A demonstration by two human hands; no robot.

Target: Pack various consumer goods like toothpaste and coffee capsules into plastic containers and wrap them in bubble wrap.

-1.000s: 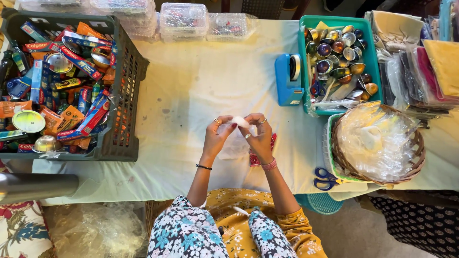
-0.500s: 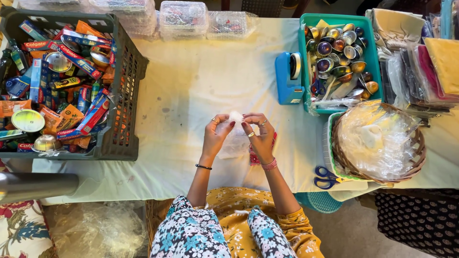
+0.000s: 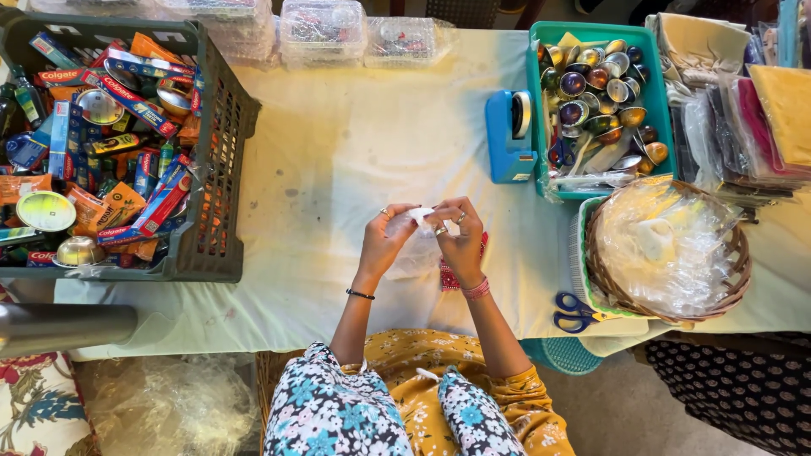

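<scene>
Both the left hand (image 3: 384, 241) and right hand (image 3: 460, 236) had fingers pinched on a small clear plastic pouch (image 3: 420, 245) above the white-clothed table (image 3: 338, 152), apparently opening it; parting its mouth seemed next.

Both forearms reach forward and angle inward, so the left hand (image 3: 384, 241) and right hand (image 3: 460, 236) meet at the fingertips. Fingers on each are curled and pinched together, wrists slightly raised, knuckles facing up.
</scene>
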